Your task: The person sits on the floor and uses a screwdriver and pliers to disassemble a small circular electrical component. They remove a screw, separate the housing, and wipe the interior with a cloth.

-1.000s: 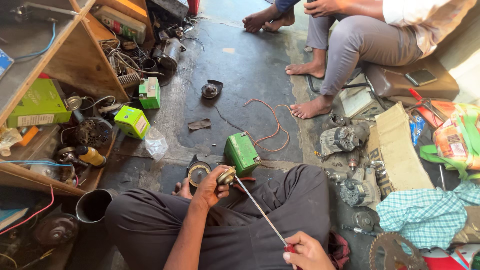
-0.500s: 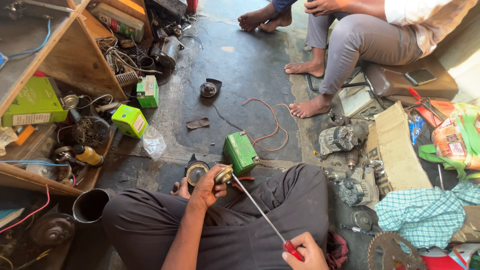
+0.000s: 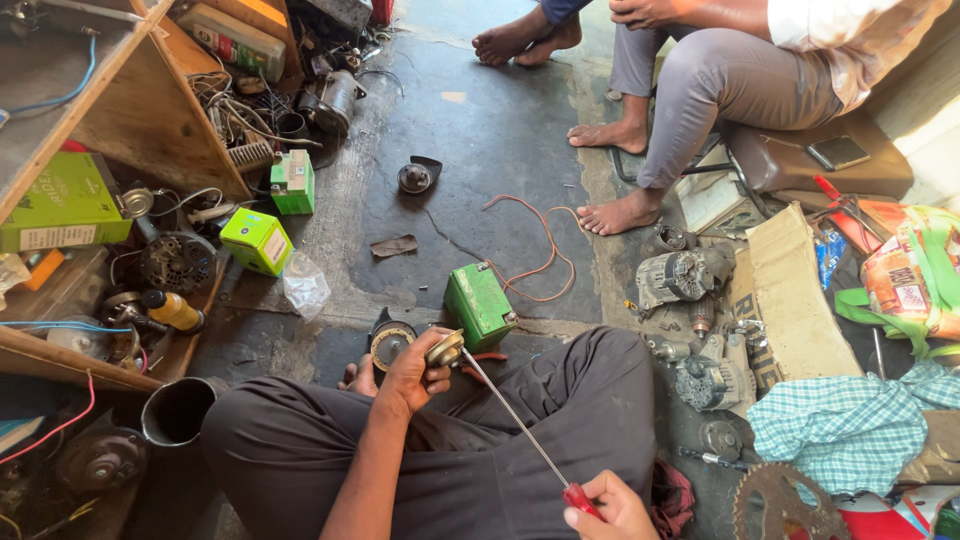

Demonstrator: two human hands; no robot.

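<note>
Head view, looking straight down at a cluttered workshop floor. The person sits cross-legged in dark trousers at the bottom middle of the frame. The left hand (image 3: 408,368) is curled tight around a small round metal part (image 3: 444,350), held just above the knee, a bit left of centre. The right hand (image 3: 612,508) is down at the bottom edge, right of centre, fingers closed on the red handle of a long screwdriver (image 3: 515,430). The thin shaft runs diagonally up and left, and its tip meets the round part in the left hand.

Just beside the left hand, on its left, sits a dark ring-shaped piece with a yellowish band (image 3: 388,342) on the floor. Right above the hand is a small green battery (image 3: 480,303), with a loop of orange wire (image 3: 540,255) trailing off it towards the upper right. Two bright green boxes (image 3: 257,240) lie further left, near a wooden shelf (image 3: 150,110) packed with old parts and cables in the upper left.

On the right side there's a grey motor unit (image 3: 680,275), flattened cardboard (image 3: 795,300), a checked cloth (image 3: 850,425) and a rusty sprocket (image 3: 780,505) in the lower right. Another person sits barefoot at the top right, feet (image 3: 620,212) flat on the concrete, well apart from the work.
</note>
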